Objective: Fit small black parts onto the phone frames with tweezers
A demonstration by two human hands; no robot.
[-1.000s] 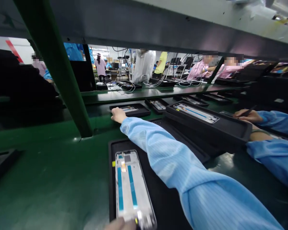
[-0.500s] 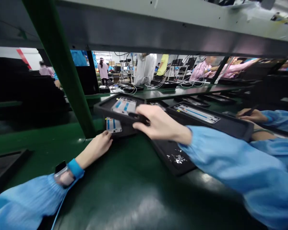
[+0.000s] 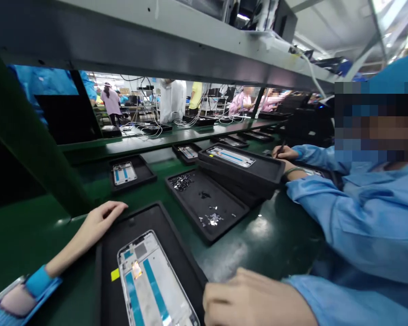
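1. Right now, the silvery, flat phone frame [image 3: 144, 294] with blue strips [image 3: 155, 290] is lying inside the near, black, foam-like tray [image 3: 136, 226], my landmark.
2. The person's bare left hand [image 3: 100, 219] is resting at that tray's far left corner, its fingers loosely extended with a narrow gap at the thumb, and apparently holding nothing.
3. The bare right hand [image 3: 255, 299] is curling beside the tray's right edge; its fingertips are blurring, so I'm unable to tell whether it's gripping the rim.
4. Beyond the tray, to its right, a dark rectangular parts tray [image 3: 221, 199] is holding tiny loose pieces.
5. From where I'm standing, the frame is looking light, thin and fairly stiff, probably slippery along its smooth rim, while the copper-coloured patch [image 3: 136, 270] is seeming delicate.
6. Its long side edges are offering the safest hold, sparing the strips and the yellow tab [image 3: 114, 274] at its left.
7. The tray itself is looking light and slightly yielding, its opposite walls inviting a two-handed hold.
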